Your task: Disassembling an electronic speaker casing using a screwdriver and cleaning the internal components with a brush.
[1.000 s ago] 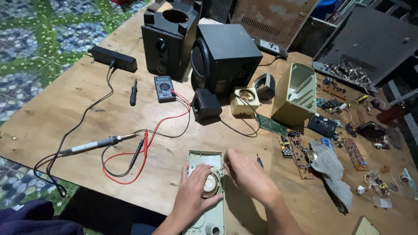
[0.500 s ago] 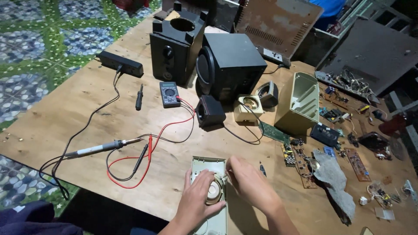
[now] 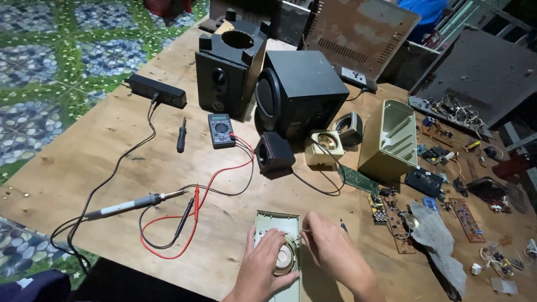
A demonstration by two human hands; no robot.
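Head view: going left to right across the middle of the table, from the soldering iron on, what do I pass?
Soldering iron → black screwdriver → multimeter → small black speaker → cream speaker front → cream speaker shell → grey cloth.

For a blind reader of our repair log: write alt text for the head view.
Two hands, left hand and right hand, rest on a small round speaker set in a pale open casing on a plywood table. Beyond lie a soldering iron, a multimeter with red and black leads, black speaker boxes and loose circuit boards.
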